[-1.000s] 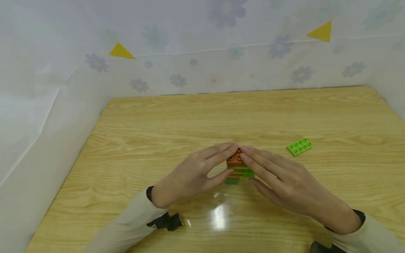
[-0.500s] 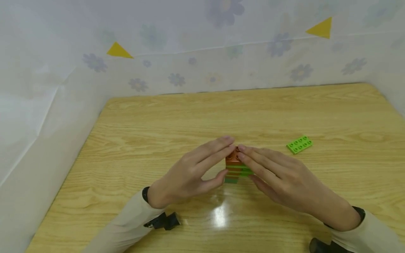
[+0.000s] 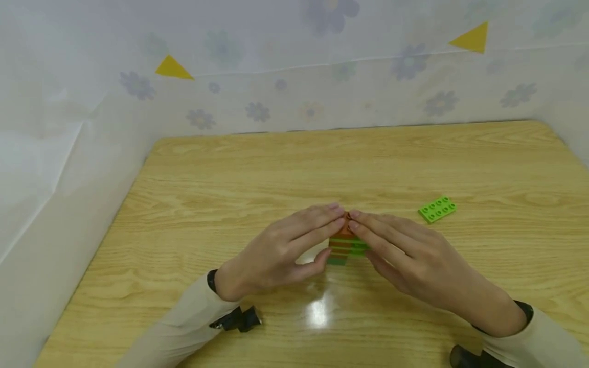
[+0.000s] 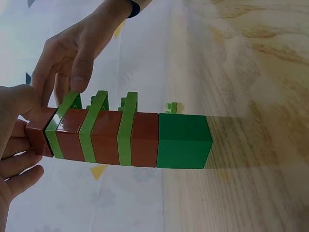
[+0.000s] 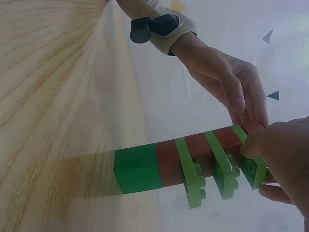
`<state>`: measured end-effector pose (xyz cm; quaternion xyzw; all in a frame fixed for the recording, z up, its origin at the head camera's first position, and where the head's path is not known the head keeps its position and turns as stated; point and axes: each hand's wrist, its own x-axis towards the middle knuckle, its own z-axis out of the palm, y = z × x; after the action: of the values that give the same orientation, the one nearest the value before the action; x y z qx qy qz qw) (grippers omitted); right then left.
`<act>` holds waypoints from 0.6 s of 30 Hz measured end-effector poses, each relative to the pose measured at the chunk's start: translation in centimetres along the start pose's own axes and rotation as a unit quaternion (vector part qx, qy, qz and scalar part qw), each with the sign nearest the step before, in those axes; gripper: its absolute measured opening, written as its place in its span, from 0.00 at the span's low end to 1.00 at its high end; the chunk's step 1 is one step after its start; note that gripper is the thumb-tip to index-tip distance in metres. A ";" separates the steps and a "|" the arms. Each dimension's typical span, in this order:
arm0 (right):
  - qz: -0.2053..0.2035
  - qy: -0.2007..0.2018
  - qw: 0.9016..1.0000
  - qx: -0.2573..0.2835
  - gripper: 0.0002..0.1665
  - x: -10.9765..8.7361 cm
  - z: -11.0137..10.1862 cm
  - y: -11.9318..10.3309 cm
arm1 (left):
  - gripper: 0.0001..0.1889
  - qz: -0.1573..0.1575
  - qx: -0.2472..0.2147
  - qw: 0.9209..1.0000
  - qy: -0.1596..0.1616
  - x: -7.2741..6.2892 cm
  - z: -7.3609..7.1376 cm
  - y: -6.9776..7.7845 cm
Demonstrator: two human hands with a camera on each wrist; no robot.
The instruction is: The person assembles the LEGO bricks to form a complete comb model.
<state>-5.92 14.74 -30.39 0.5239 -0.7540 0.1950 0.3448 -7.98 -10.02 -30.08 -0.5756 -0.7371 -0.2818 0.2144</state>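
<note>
A tower of toy building bricks point(image 3: 341, 245) stands upright on the table between both hands. Its base is a dark green brick point(image 4: 183, 141); above it, brown bricks point(image 4: 113, 130) alternate with three lime green plates point(image 5: 190, 174) whose studded ends jut out on the right side. My left hand point(image 3: 276, 250) touches the top brown brick point(image 4: 39, 130) with extended fingertips, its thumb apart from the tower. My right hand point(image 3: 423, 266) lays straight fingers on the opposite edge of that brick, thumb close by the uppermost plate. The fingertips partly cover the top studs.
A loose lime green plate point(image 3: 437, 209) with studs up lies on the wooden table point(image 3: 230, 174) beyond the right hand. A flower-print sheet point(image 3: 276, 66) hangs behind the table's far edge. Black wrist devices point(image 3: 236, 319) are strapped at both sleeves.
Left fingers lifted slightly from the tower's top, then came back against the top brick; the left thumb drew a little away to the left. Right hand, tower and loose plate stayed in place.
</note>
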 end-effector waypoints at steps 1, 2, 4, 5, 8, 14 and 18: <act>0.000 0.001 1.000 0.000 0.22 0.0 0.0 0.0 | 0.25 0.000 0.000 1.000 0.000 -0.1 0.0 0.0; -0.001 0.000 1.000 0.001 0.22 0.1 0.0 0.0 | 0.25 0.001 0.000 1.000 0.001 -0.2 0.1 -0.1; -0.002 -0.002 1.000 0.002 0.22 0.2 0.0 0.0 | 0.24 0.002 0.002 1.000 0.004 -0.4 0.2 -0.1; -0.002 -0.003 1.000 0.003 0.22 0.2 0.0 0.0 | 0.23 0.004 0.005 1.000 0.007 -0.5 0.2 0.0; -0.003 -0.004 1.000 0.008 0.22 0.3 0.2 -0.1 | 0.22 0.012 0.021 1.000 0.014 -0.7 0.3 0.2; 0.013 0.010 0.999 0.033 0.22 -0.1 0.6 0.0 | 0.21 0.019 0.051 0.998 0.023 -0.6 0.4 0.4; 0.015 0.013 0.999 0.030 0.22 -0.4 0.7 0.1 | 0.20 0.012 0.028 0.999 0.039 -0.6 0.8 0.2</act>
<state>-6.13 14.55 -31.20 0.5197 -0.7514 0.2293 0.3358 -7.61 -9.86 -30.99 -0.5664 -0.7289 -0.2807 0.2627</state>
